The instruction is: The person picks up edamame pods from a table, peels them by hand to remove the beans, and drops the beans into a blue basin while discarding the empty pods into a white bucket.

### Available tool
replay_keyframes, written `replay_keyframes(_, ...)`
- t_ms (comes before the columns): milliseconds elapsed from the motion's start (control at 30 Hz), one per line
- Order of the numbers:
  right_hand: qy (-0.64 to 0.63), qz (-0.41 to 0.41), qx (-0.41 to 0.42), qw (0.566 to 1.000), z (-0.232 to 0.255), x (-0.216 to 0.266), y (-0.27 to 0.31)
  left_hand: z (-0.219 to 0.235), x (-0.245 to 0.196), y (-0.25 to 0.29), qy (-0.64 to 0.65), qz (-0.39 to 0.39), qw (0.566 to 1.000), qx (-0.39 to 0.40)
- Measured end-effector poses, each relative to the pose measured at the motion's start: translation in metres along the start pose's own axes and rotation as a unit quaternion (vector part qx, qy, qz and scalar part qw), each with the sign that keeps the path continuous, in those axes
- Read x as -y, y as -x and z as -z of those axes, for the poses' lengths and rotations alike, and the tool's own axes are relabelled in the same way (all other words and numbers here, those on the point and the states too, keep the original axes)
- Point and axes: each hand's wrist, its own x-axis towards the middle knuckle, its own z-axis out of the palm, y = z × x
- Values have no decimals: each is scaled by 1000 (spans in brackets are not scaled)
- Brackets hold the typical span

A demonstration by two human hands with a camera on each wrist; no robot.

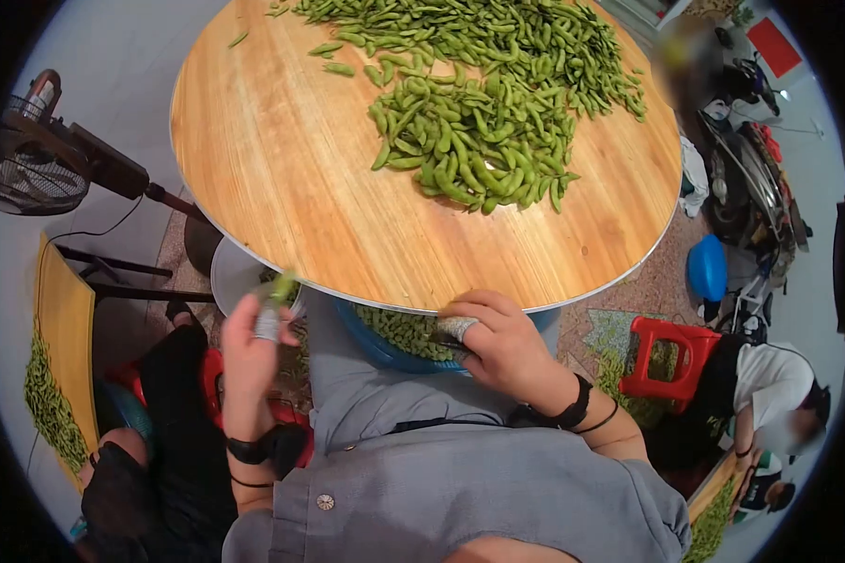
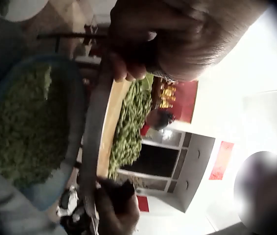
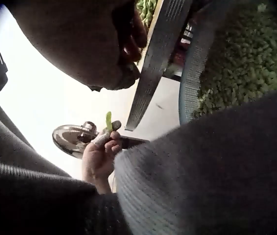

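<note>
Low on the left in the head view, my left hand (image 1: 246,352) pinches a green soybean pod (image 1: 280,286), which the right wrist view shows sticking up from wrapped fingertips. Grey tape (image 1: 267,325) covers part of a left finger. My right hand (image 1: 512,347) is at the near edge of the round wooden table (image 1: 282,188), its fingers bent and its thumb wrapped in silver tape (image 1: 457,327). A dark piece shows under that thumb; I cannot tell what it is. Beneath the edge, a blue basin (image 1: 371,352) holds shelled green beans (image 1: 404,333). Soybean pods (image 1: 479,141) lie heaped on the table.
A white bucket (image 1: 230,272) stands below the table's left edge, with a fan (image 1: 42,178) beyond it. Red stools (image 1: 671,361) stand on both sides. Another person (image 1: 770,385) sits at the right, and someone's legs (image 1: 178,403) are at the left.
</note>
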Motion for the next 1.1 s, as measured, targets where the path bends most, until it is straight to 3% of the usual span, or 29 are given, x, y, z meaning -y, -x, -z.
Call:
replay_keyframes(67, 20, 31, -14, 999, 3, 3, -5, 28, 11, -4, -77, -24, 994, -78)
replay_keyframes(133, -12, 29, -20, 999, 1, 0, -8, 62, 32, -13, -207, 10, 973, -99)
replay_keyframes(167, -41, 28, -29, 998, 1, -3, -10, 70, 40, -16, -206, 11, 973, -101)
replay_keyframes(200, -40, 29, -27, 998, 1, -7, -12, 72, 44, -19, -379, -39, 916, -122)
replay_keyframes(233, -45, 2, -53, 998, 1, -13, -14, 73, 46, -21, -538, -87, 827, -139)
replay_keyframes(267, -50, -26, -78, 995, 3, -18, -16, 72, 48, -23, -537, -85, 828, -137)
replay_keyframes(333, 27, -65, -118, 990, 7, -31, -34, 63, 40, -30, -577, -215, 759, -211)
replay_keyframes(400, 131, -79, -148, 977, 7, -47, -54, 44, 15, -32, -470, -240, 827, -192)
replay_keyframes(433, 133, -48, -214, 966, 3, -49, -68, 29, 0, -31, -402, -254, 861, -183)
replay_keyframes(467, 129, -53, -209, 968, 2, -56, -71, 9, -15, -29, -367, -280, 867, -188)
replay_keyframes(533, 239, -84, -153, 955, -3, -67, -73, -25, -36, -26, -349, -363, 851, -150)
replay_keyframes(600, 243, -106, -130, 956, -3, -63, -72, -59, -49, -23, -300, -373, 877, -50)
replay_keyframes(700, 179, -131, -159, 962, 1, -49, -64, -97, -42, -29, -215, -296, 928, 71)
replay_keyframes(767, -91, -225, -173, 954, 5, -30, -52, -113, -31, -32, -197, -285, 932, 111)
replay_keyframes(800, -91, -227, -174, 954, 1, -27, -45, -120, -27, -32, -113, -167, 963, 180)
replay_keyframes(833, -205, -240, -164, 935, -6, -25, -37, -127, -23, -33, -27, -46, 968, 246)
replay_keyframes(867, -317, -251, -152, 902, -13, -23, -29, -133, -20, -32, -28, -45, 967, 249)
replay_keyframes(933, -305, -242, -140, 910, -20, -21, -19, -143, -18, -29, 96, 33, 952, 290)
replay_keyframes(967, -184, -213, -116, 953, -12, -19, -14, -143, -22, -27, 79, 18, 954, 288)
replay_keyframes(1000, -184, -210, -122, 952, -9, -18, -11, -144, -27, -24, 74, 13, 954, 290)
replay_keyframes(1067, -138, -207, -80, 965, -5, -15, -8, -143, -37, -18, 79, 22, 970, 231)
replay_keyframes(1100, -188, -201, -90, 957, -2, -13, -10, -141, -41, -15, 35, 28, 977, 206)
